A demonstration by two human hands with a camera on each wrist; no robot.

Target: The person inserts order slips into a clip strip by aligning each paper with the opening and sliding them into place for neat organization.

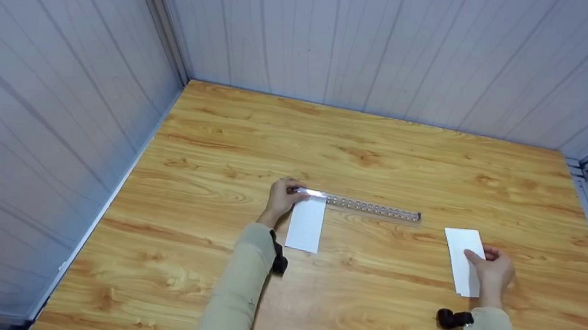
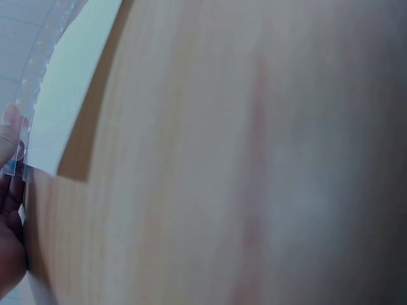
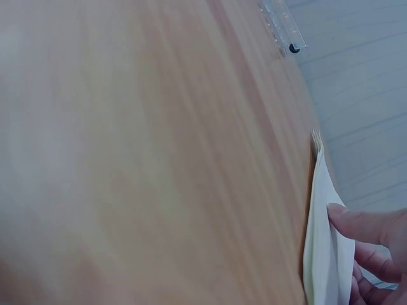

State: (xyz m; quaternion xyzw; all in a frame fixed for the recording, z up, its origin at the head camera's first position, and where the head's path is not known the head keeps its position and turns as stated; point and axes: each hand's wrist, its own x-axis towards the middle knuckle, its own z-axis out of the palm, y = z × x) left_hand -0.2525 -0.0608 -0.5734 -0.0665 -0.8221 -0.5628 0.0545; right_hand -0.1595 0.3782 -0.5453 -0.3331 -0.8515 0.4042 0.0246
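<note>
In the head view, a long clear plastic strip (image 1: pixel 371 208) with a row of round bumps lies near mid-table, a dark piece at its right end. My left hand (image 1: pixel 280 199) pinches the strip's left end, thumb on the near side. A white paper sheet (image 1: pixel 305 226) extends toward me from that end, its top edge meeting the strip. The left wrist view shows this sheet (image 2: pixel 73 89) raised at a slant, casting a shadow on the table. To the right, my right hand (image 1: pixel 494 272) holds several white paper sheets (image 1: pixel 460 259) between thumb and fingers; their layered edges show in the right wrist view.
The wood-patterned table (image 1: pixel 355 313) is bounded by a pale panelled wall (image 1: pixel 313 36) at the back and another wall (image 1: pixel 46 133) on the left. Dark camera mounts sit on both wrists over beige sleeves (image 1: pixel 237 285).
</note>
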